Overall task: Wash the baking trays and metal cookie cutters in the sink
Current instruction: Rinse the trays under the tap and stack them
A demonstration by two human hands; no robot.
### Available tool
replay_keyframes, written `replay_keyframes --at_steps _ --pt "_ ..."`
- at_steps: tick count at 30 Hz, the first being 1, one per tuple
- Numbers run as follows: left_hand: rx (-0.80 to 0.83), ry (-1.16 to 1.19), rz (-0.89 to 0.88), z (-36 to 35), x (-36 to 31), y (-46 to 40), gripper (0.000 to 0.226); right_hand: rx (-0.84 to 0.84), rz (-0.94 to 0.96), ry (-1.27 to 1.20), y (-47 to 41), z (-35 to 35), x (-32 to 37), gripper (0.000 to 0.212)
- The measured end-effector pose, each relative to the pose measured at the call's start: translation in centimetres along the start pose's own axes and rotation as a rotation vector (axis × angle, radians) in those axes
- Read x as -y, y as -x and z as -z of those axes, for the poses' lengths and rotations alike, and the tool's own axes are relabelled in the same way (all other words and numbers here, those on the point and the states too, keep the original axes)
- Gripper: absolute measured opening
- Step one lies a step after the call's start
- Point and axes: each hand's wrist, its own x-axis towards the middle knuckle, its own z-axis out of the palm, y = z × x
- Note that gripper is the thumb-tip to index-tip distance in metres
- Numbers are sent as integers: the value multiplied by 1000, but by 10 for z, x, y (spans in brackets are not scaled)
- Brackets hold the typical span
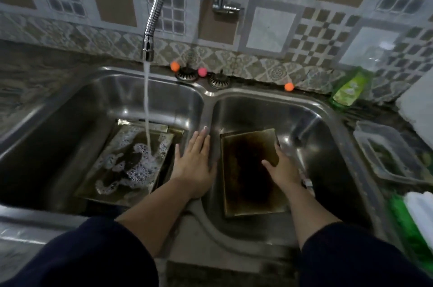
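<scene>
Resting flat on the divider of a steel double sink (208, 103), the left hand (194, 160) has its fingers straight and together. Right of the divider, the right hand (282, 169) grips the right edge of a dark, stained baking tray (248, 176) lying in that basin, thumb on top. Left of the divider, a second baking tray (117, 169) sits foamy under water running from a flexible faucet (154, 10). A green soap bottle (349, 87) lies on the counter far right of the divider.
</scene>
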Motion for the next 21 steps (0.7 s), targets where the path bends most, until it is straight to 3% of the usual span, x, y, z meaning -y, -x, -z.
replay_keyframes --at_steps 9,21 --pt "-63 -6 -1 -3 4 -7 72 134 -127 -123 -19 -42 -13 75" --pt "-60 -53 13 -2 -1 -8 73 183 -118 123 -15 -38 -1 89"
